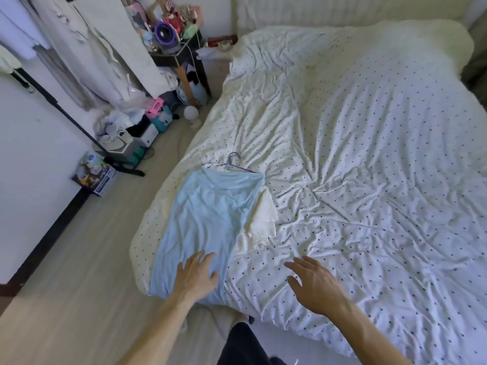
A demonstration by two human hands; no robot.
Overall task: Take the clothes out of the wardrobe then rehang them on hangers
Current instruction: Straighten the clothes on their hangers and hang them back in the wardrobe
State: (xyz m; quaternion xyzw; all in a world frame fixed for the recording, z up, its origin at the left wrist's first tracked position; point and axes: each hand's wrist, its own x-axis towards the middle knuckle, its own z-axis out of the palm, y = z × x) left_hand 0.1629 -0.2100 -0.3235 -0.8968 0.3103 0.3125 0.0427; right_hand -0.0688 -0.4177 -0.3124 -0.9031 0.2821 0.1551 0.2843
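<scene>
Dotted duvet (pixel 369 154) bears blue garment (pixel 210 206) — left hand (pixel 196 276) flat on it, right hand (pixel 313 285) splayed; box (pixel 93 172) lettering unreadable.

Bare bedspread (pixel 369 180) beside blue garment (pixel 210 219)

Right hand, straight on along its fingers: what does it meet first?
Likely the cream garment sticking out from under the blue garment. The right hand is open, pointing forward-left over the dotted duvet; its height above it is unclear.
</scene>
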